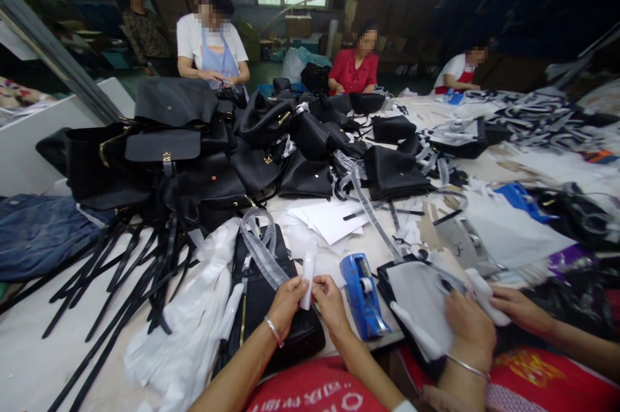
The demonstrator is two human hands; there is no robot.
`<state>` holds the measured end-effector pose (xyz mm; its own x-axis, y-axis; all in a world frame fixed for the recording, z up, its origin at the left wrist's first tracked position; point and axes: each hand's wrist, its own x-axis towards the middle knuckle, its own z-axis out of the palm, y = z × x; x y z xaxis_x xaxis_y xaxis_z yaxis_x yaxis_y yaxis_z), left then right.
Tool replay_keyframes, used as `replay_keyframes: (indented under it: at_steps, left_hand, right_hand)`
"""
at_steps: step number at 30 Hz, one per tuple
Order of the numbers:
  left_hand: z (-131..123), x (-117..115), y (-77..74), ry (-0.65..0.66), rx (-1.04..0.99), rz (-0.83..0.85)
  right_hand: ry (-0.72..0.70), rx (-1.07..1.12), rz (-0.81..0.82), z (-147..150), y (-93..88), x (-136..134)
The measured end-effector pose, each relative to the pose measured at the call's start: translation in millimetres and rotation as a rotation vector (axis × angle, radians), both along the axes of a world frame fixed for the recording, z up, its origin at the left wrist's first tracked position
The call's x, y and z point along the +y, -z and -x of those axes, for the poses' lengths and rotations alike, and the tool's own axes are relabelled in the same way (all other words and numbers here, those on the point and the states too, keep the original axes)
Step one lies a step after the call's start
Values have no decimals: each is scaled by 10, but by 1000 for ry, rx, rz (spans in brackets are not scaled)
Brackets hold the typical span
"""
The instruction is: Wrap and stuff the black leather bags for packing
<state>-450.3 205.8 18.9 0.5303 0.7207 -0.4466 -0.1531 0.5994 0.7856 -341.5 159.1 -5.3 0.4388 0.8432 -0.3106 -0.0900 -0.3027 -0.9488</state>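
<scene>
My left hand [285, 301] is closed around the lower part of a small roll of thin white wrapping [308, 270], which stands nearly upright. My right hand [331, 302] pinches at the roll's right edge with thumb and forefinger; the exact bit between the fingertips is hard to see. Under both hands lies a black backpack [300, 328] with a gold zip. One of its straps [264, 250] is wrapped in clear plastic and loops up at the top. A blue tape dispenser [363, 296] stands just right of my right hand.
White wrapping sheets [188, 321] and black straps [140, 283] lie on the left. Black bags [208, 179] are heaped across the table. At right, a co-worker's hands [469, 334] work at a white-covered bag [419, 302]. Several people stand beyond the heap.
</scene>
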Motion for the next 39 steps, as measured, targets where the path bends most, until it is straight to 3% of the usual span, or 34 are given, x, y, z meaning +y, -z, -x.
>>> replay_keyframes:
  at_steps: [5, 8, 12, 16, 22, 25, 28, 30, 33, 35, 39]
  left_hand:
    - [-47, 38, -13, -82, 23, 85]
    - [-86, 33, 6, -122, 27, 125]
    - [-138, -3, 47, -162, 77, 58]
    - [-184, -44, 84, -108, 146, -67]
    - [-164, -37, 199, -84, 244, -176]
    - [-124, -19, 225, 12, 276, -142]
    - [-78, -29, 209, 105, 287, -128]
    - [-53, -39, 190, 108, 298, -129]
    - [-39, -42, 166, 94, 302, -116]
    - [-43, -40, 156, 99, 297, -105]
    - [-53, -40, 151, 96, 266, -89]
  right_hand:
    - [12, -571, -96, 152, -13, 15]
    - [-73, -716, -156, 135, -55, -62]
    - [-237, -490, -145, -100, -121, -144]
    - [-158, -137, -67, -314, -110, -74]
    - [-78, -217, 18, -208, 17, 63]
    - [1, -222, -8, -144, 8, 14]
    - [-78, -229, -46, -267, -85, -172]
    - [-118, -351, -44, -494, -155, -375]
    - [37, -724, 93, -934, -192, -748]
    - [129, -860, 224, -1173, -147, -975]
    - [63, -707, 365, -1350, 54, -1229]
